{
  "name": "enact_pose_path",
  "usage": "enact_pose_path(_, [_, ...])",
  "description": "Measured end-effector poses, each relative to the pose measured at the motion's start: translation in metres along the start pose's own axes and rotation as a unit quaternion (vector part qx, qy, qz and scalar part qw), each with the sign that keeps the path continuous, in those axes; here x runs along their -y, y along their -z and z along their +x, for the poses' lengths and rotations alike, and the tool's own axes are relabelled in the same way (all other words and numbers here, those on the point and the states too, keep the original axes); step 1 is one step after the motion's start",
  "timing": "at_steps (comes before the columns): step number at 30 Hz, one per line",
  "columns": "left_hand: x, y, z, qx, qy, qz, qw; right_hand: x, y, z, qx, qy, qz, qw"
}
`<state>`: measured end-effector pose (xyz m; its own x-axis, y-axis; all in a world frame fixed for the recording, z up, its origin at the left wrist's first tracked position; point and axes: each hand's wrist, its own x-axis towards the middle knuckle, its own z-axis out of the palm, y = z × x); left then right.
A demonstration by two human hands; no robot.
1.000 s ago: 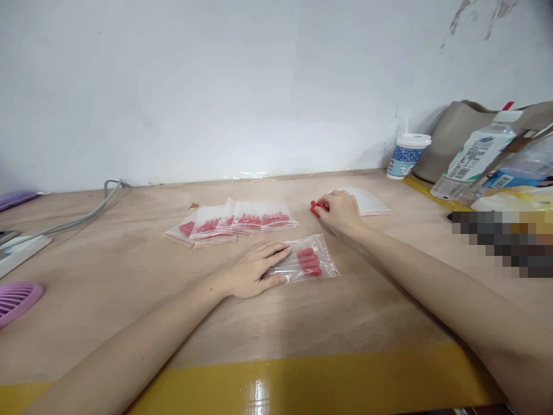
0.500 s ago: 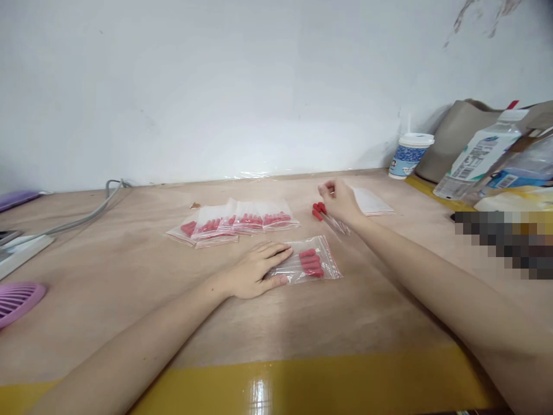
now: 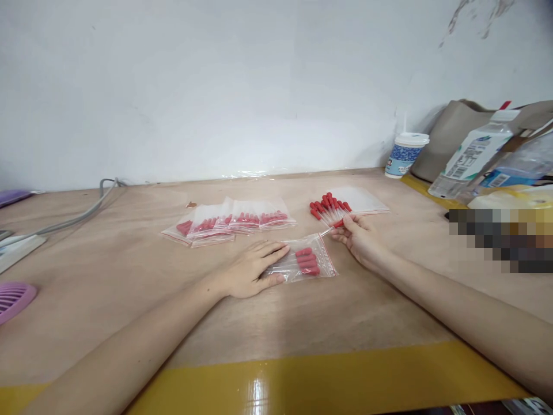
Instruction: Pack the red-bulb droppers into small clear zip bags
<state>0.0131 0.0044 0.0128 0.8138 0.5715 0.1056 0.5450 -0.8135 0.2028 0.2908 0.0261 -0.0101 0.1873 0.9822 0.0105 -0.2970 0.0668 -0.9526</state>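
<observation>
My left hand (image 3: 254,268) lies flat with its fingers stretched out on a clear zip bag (image 3: 287,265), pressing it to the table. Inside that bag are several droppers with red rubber bulbs (image 3: 307,262). Just right of the bag's red-lined mouth, my right hand (image 3: 356,236) pinches one dropper (image 3: 339,223) by its red bulb. Its clear tube points left toward the bag's upper corner. Behind the right hand lies a fanned pile of loose droppers (image 3: 329,203), bulbs facing away. White zip bags (image 3: 363,199) lie flat beside this pile.
Overlapping filled zip bags (image 3: 242,216) lie at the back centre. A paper cup (image 3: 406,154), a plastic bottle (image 3: 473,153) and a grey bag (image 3: 449,129) stand at the right. Grey cables (image 3: 101,202) and a pink slatted object (image 3: 15,301) are at the left. Yellow tape (image 3: 324,372) covers the table's front edge.
My right hand has come from above the dropper pile toward me and the bag, now with a dropper pinched in it. The left hand stays on the bag.
</observation>
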Motion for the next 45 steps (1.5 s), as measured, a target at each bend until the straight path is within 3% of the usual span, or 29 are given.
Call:
enact_pose_path(5, [-0.003, 0.002, -0.001, -0.003, 0.008, -0.007, 1.0, 0.003, -0.003, -0.011, 0.106, -0.085, -0.001, 0.991])
enact_pose_path(14, [-0.004, 0.003, 0.0, -0.002, 0.007, -0.01, 1.0, 0.008, 0.006, -0.008, 0.245, -0.1, -0.103, 0.959])
enact_pose_path(24, [-0.005, 0.003, 0.0, 0.002, 0.014, -0.006, 1.0, 0.002, -0.018, -0.01, 0.118, -0.03, -0.232, 0.965])
enact_pose_path(30, [-0.004, 0.003, 0.0, -0.003, 0.01, -0.011, 1.0, 0.001, -0.021, -0.015, 0.132, -0.003, -0.259, 0.957])
enact_pose_path(37, [-0.004, 0.003, 0.001, -0.008, 0.005, -0.012, 1.0, 0.007, -0.016, -0.015, 0.267, -0.023, -0.241, 0.933])
enact_pose_path(40, [-0.004, 0.003, 0.0, -0.005, 0.006, -0.01, 1.0, 0.01, -0.017, -0.015, 0.265, -0.035, -0.238, 0.934])
enact_pose_path(45, [-0.005, 0.004, 0.001, -0.006, 0.007, -0.006, 1.0, 0.008, -0.019, -0.014, 0.198, -0.035, -0.258, 0.945])
